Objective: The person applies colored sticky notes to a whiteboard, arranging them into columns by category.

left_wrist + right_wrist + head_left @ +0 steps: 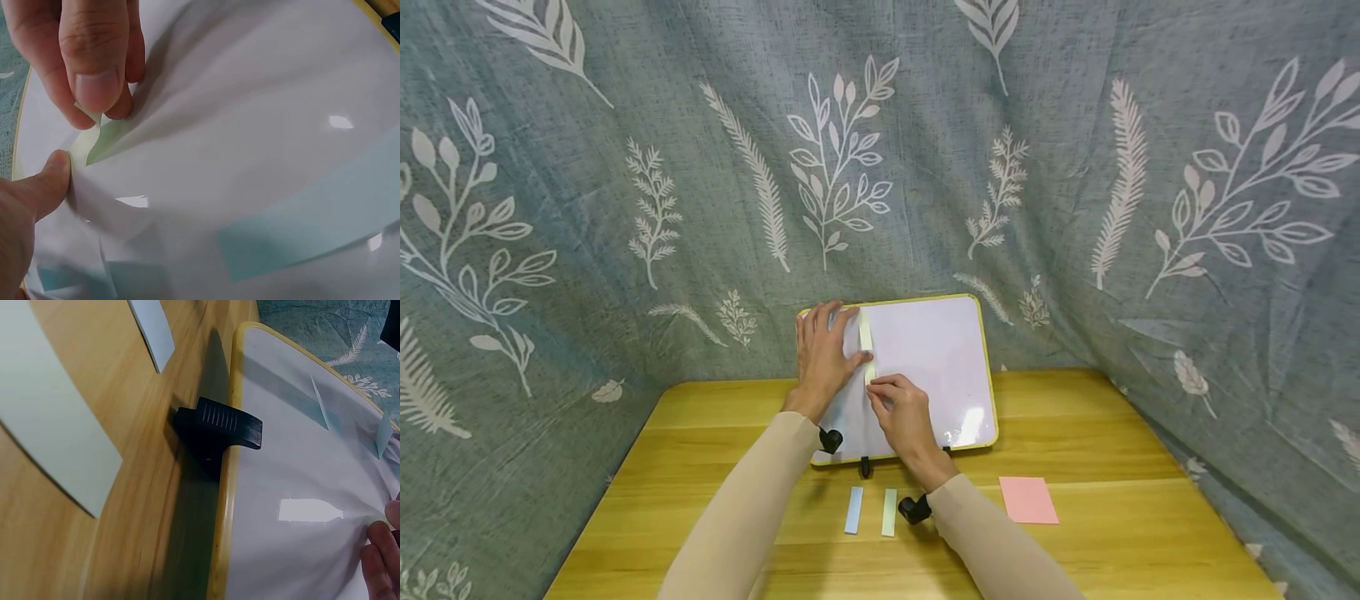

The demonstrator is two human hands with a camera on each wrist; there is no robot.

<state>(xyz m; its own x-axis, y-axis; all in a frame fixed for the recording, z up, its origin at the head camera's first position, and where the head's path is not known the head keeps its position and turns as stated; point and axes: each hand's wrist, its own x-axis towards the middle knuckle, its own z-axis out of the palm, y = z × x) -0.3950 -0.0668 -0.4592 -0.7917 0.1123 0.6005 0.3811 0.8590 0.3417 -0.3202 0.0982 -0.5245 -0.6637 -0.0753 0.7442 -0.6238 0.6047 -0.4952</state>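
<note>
A glossy whiteboard [932, 358] with a yellow frame leans upright on black supports. A narrow pale yellow-green paper strip [866, 331] runs down its left part. My left hand [826, 354] lies on the board's left side, fingers spread, and its thumb [50, 184] presses on the strip. My right hand [904, 417] pinches the strip's lower end between thumb and fingers. In the left wrist view that end of the strip [84, 147] is twisted and lifted off the board. The right wrist view shows only some right fingertips [381, 556] at its edge.
On the wooden table [722, 425] before the board lie a blue strip [853, 510] and a pale green strip [889, 512]. A pink square paper [1028, 500] lies to the right. A black clip foot [219, 428] grips the board's lower edge. Patterned curtain [925, 208] hangs behind.
</note>
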